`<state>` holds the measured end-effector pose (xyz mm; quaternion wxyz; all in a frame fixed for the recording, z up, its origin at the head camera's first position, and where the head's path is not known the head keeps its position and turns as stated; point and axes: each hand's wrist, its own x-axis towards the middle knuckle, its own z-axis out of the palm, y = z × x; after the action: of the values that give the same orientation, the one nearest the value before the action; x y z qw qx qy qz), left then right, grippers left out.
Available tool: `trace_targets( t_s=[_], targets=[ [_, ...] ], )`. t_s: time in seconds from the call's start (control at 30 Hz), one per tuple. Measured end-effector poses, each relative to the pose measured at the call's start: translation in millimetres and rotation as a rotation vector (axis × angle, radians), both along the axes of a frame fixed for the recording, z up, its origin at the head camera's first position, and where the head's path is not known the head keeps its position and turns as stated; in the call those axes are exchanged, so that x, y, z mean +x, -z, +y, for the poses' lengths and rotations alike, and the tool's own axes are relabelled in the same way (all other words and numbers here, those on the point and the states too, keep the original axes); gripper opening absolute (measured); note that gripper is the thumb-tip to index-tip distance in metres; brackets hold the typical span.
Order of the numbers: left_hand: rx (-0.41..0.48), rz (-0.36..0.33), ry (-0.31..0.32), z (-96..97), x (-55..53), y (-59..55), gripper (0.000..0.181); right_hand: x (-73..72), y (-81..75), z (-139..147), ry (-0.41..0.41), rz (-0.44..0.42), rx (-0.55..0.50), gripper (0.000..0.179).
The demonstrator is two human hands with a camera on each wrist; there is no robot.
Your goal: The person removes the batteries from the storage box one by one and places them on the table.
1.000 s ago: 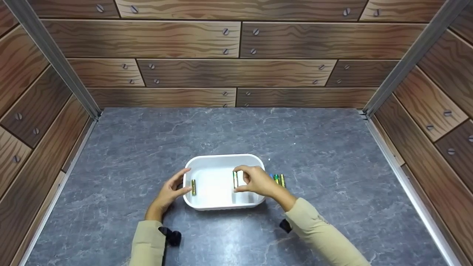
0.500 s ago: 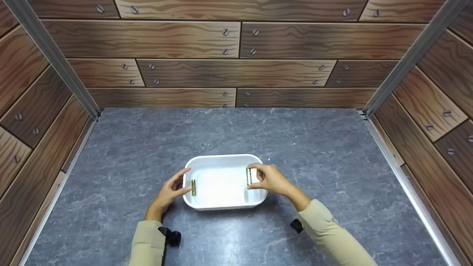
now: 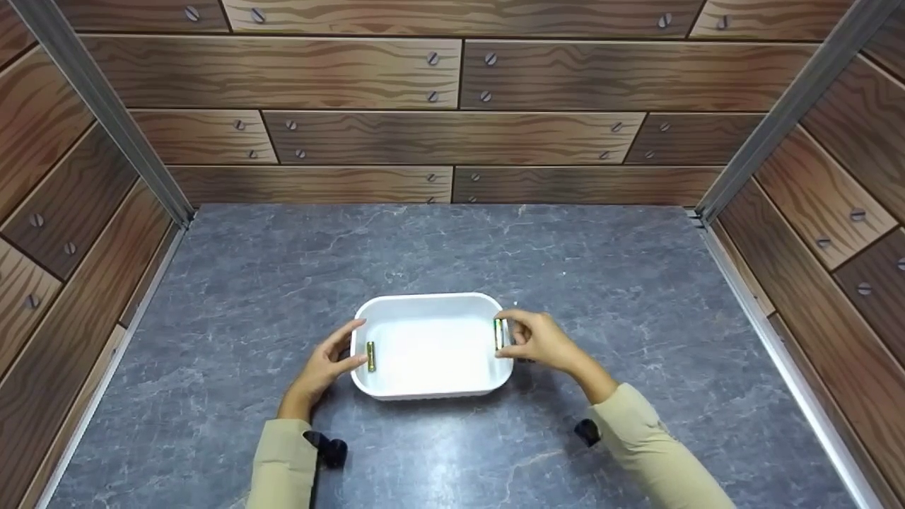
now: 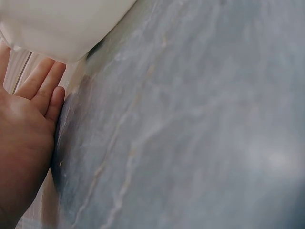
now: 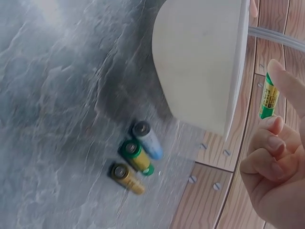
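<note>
A white plastic tub (image 3: pixel 431 353) stands on the table, with a gold battery (image 3: pixel 370 357) inside against its left end. My left hand (image 3: pixel 318 375) is at the tub's left end, thumb and index finger spread apart and touching the rim. In the left wrist view its other fingers lie fairly straight beside the tub's outer wall. Over the tub's right rim, my right hand (image 3: pixel 548 344) pinches a green and yellow battery (image 5: pixel 269 95) by its two ends between thumb and finger.
Beside the tub's right end, in the right wrist view, a blue and white battery (image 5: pixel 147 139), a green and yellow battery (image 5: pixel 137 156) and a gold battery (image 5: pixel 127 178) lie side by side. Wood-patterned walls (image 3: pixel 452 134) enclose the grey marbled table (image 3: pixel 438 247).
My right hand has moved right with the pinched battery, from above the tub's inside to its right rim. My left hand and the tub's gold battery have stayed in place.
</note>
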<state>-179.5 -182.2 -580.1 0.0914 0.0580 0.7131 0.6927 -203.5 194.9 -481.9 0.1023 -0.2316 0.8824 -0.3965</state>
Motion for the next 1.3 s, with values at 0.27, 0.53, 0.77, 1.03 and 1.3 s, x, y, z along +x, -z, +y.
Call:
trace_targets(
  t_s=[0.27, 0.53, 0.77, 1.03, 1.3],
  targets=[
    [0.020, -0.005, 0.010, -0.9, -0.3, -0.5, 0.069, -1.2, 2.7, 16, 0.014, -0.001, -0.004, 0.058],
    [0.023, -0.016, 0.007, -0.6, 0.2, -1.3, 0.070, -2.5, 8.8, 31, 0.039, 0.011, -0.004, 0.055],
    [0.019, -0.013, 0.015, -0.9, 0.3, -1.0, 0.070, -3.4, 13.7, 41, 0.062, -0.002, 0.007, 0.057],
    [-0.010, -0.018, -0.005, -0.3, 0.4, -2.0, 0.069, -7.0, 32.6, 56, 0.069, 0.015, 0.034, 0.057],
    [-0.008, -0.035, -0.008, -1.0, -0.2, -0.9, 0.070, -9.5, 48.4, 69, 0.097, -0.034, 0.035, 0.054]
  ],
)
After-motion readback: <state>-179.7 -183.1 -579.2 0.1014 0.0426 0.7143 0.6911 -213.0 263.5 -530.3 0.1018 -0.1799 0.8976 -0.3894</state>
